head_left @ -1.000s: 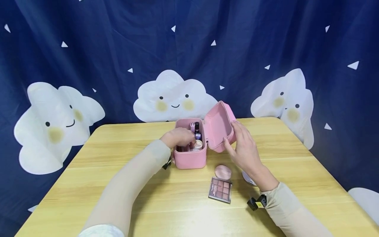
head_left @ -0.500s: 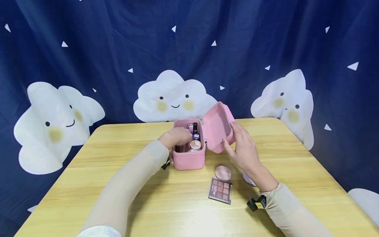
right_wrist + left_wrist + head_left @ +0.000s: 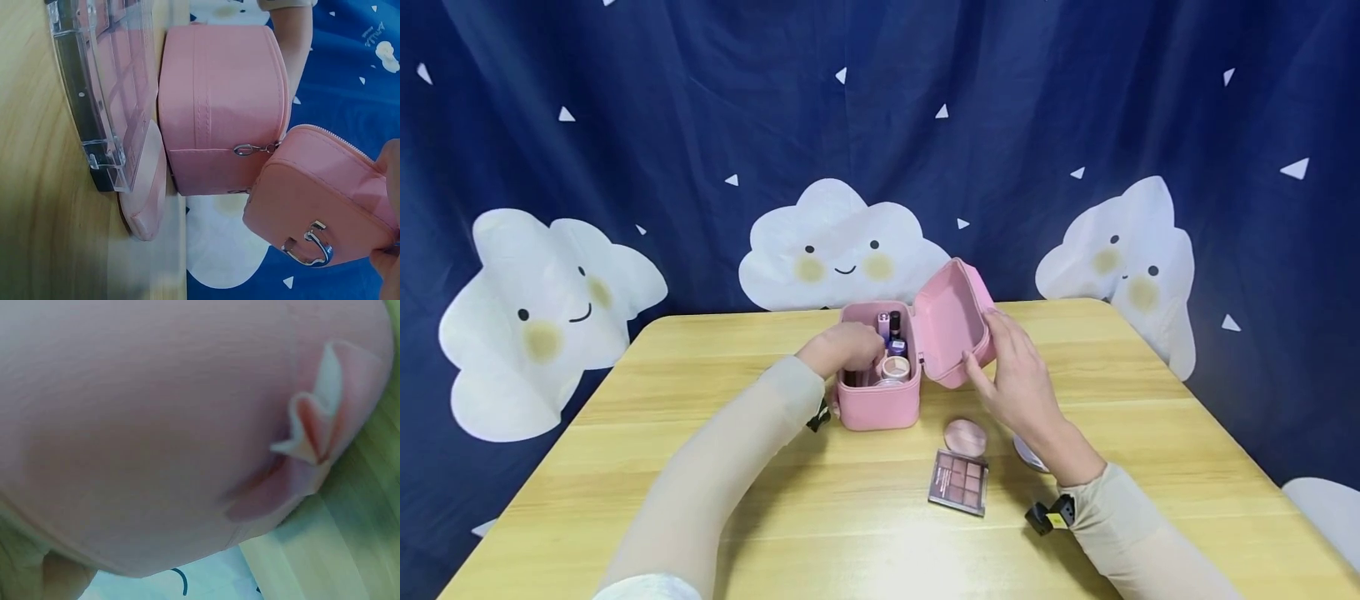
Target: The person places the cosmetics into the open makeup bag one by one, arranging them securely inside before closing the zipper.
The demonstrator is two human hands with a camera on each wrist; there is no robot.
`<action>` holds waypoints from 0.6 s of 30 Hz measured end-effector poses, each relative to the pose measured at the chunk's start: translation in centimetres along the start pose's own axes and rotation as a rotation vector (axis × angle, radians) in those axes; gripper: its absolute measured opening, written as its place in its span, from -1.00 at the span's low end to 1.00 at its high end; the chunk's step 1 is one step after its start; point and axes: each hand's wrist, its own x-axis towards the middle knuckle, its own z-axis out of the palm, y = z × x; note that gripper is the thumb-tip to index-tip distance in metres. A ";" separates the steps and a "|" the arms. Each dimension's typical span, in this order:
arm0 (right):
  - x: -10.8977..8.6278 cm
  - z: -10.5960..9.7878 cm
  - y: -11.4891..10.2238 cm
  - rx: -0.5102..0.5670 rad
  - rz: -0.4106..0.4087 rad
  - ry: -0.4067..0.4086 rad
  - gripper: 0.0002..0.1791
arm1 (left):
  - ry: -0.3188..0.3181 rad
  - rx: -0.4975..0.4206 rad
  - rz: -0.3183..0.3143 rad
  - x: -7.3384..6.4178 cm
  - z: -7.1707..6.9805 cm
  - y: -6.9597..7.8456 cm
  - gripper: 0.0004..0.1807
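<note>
A pink makeup case [image 3: 878,408] stands on the table with its lid [image 3: 957,321] swung out to the right. My left hand [image 3: 847,345] reaches over the case's left side, its fingertips down among the cosmetics; I cannot tell what they hold. Beside them sit a round compact with a pale three-part pan [image 3: 896,367], a lilac tube [image 3: 883,325] and a dark-capped bottle [image 3: 897,345]. My right hand [image 3: 1017,375] holds the lid by its outer edge, thumb at the near corner and fingers along the far side. The right wrist view shows the lid's metal handle [image 3: 315,250].
In front of the case lie a pink round compact [image 3: 965,437] and a clear-lidded eyeshadow palette [image 3: 958,482]. A round silvery item [image 3: 1030,452] is partly hidden under my right wrist. Behind the wooden table [image 3: 820,517] hangs a blue curtain [image 3: 880,100] with clouds.
The case has shifted slightly left. My left hand has drawn a little left inside it, showing more of the round compact. My right hand stays on the lid.
</note>
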 end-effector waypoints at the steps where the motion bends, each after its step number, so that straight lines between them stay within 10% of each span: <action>1: 0.0 0.0 0.0 0.001 0.000 -0.002 -0.32 | 0.025 0.000 0.003 0.0 0.1 -0.1 -0.81; 18: 0.1 0.0 -0.3 0.011 0.003 0.004 -0.31 | 0.288 -0.235 0.137 -4.0 0.1 -0.4 -0.78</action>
